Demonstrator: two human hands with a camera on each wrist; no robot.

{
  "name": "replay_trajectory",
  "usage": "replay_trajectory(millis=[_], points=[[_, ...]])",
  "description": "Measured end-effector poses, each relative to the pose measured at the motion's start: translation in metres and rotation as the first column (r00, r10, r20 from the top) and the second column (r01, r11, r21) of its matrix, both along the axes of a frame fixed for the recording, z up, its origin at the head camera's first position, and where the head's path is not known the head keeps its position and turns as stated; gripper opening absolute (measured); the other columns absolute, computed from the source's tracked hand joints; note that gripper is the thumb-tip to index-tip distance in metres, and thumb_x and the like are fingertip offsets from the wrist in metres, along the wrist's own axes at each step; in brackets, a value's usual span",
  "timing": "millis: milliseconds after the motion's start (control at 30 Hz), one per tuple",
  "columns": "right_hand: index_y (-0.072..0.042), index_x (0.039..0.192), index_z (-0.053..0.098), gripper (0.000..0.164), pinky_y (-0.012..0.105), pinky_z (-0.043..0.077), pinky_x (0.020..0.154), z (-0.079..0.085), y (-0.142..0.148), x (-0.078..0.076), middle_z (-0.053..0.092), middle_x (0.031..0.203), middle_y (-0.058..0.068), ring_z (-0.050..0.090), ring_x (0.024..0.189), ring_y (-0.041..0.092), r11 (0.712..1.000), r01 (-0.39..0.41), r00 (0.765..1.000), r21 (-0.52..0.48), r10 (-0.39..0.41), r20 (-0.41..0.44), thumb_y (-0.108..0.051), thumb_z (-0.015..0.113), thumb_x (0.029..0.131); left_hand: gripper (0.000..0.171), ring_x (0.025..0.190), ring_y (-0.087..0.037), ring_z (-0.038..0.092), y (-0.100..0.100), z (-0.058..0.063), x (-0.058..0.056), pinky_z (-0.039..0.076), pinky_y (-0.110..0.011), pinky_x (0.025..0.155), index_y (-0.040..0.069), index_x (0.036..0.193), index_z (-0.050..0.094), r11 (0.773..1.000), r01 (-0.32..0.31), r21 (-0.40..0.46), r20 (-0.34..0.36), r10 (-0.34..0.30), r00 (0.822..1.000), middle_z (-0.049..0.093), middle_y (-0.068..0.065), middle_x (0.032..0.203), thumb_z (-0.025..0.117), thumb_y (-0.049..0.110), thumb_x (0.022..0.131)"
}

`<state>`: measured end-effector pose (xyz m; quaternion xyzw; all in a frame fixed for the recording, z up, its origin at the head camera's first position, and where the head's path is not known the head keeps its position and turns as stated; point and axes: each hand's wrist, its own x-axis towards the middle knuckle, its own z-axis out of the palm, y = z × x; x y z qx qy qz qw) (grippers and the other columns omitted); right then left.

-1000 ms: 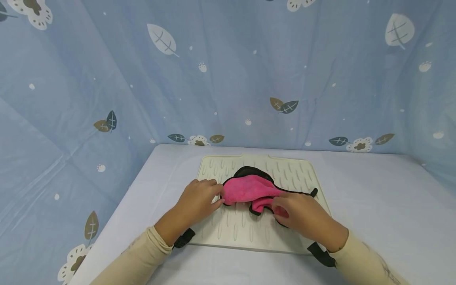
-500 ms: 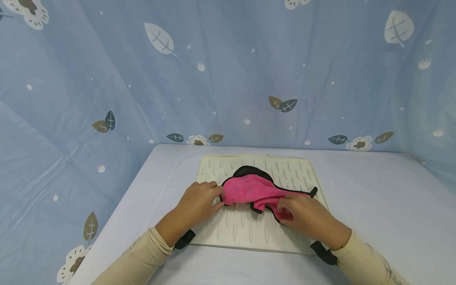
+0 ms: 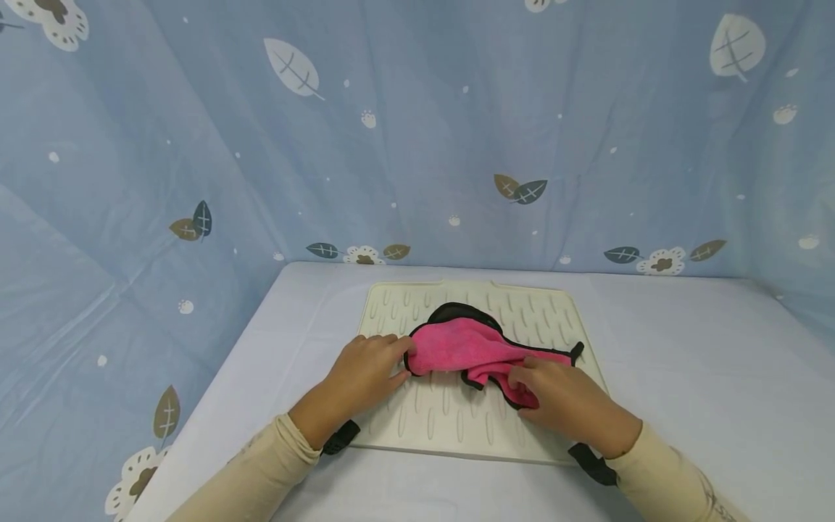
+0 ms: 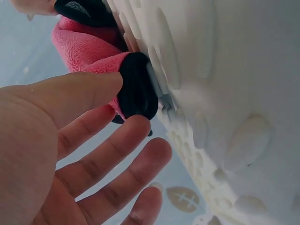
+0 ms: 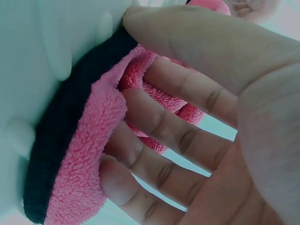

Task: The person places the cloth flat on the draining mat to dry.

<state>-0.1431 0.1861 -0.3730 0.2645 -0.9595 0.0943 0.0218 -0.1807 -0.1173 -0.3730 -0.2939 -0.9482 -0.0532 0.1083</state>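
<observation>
A pink fleecy cloth (image 3: 457, 344) with black edging lies bunched on a cream ribbed mat (image 3: 437, 431) in the head view. A smooth black part (image 3: 453, 312) shows at its far side. My left hand (image 3: 365, 373) pinches the cloth's left end; in the left wrist view the thumb lies against the black edging (image 4: 137, 86), and the other fingers are spread. My right hand (image 3: 567, 399) grips the near right part. In the right wrist view its fingertips press into the pink pile (image 5: 82, 159), with the thumb by the black edge.
White fabric (image 3: 685, 362) covers the table around the mat. Blue curtains (image 3: 417, 145) with leaf prints hang behind and at the sides. A black strap shows at each wrist, one left (image 3: 341, 437) and one right (image 3: 593, 464).
My right hand has shifted slightly to the right, drawing the cloth's lower fold with it. My left hand has stayed at the left end.
</observation>
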Motion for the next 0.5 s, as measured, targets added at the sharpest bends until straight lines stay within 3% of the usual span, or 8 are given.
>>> replay_trajectory(millis=[233,500], points=[[-0.021,0.082,0.058,0.032,0.02,0.037,0.058,-0.0048,-0.0001,-0.0012,0.048,0.075,-0.012,0.04,0.069,0.002,0.999,-0.048,0.998,-0.007,0.047,-0.047,-0.01,0.086,0.072,0.035,0.082,-0.016,0.071,0.0006,-0.0017,-0.0005,0.051,-0.037,0.07,0.016,0.115,0.067,0.999,0.022,0.031,0.045,-0.023,0.999,0.076,0.003,0.091,0.081,0.021,0.084],[-0.022,0.075,0.046,0.038,0.022,0.03,0.058,-0.0062,-0.0021,-0.0029,0.034,0.068,-0.012,0.036,0.069,0.006,0.999,-0.044,0.997,0.005,0.044,-0.067,0.003,0.075,0.072,0.03,0.086,-0.013,0.07,0.0002,-0.0027,-0.0005,0.053,-0.037,0.072,0.019,0.111,0.071,0.995,0.045,0.094,0.042,-0.049,0.998,0.073,0.004,0.095,0.081,0.018,0.083]])
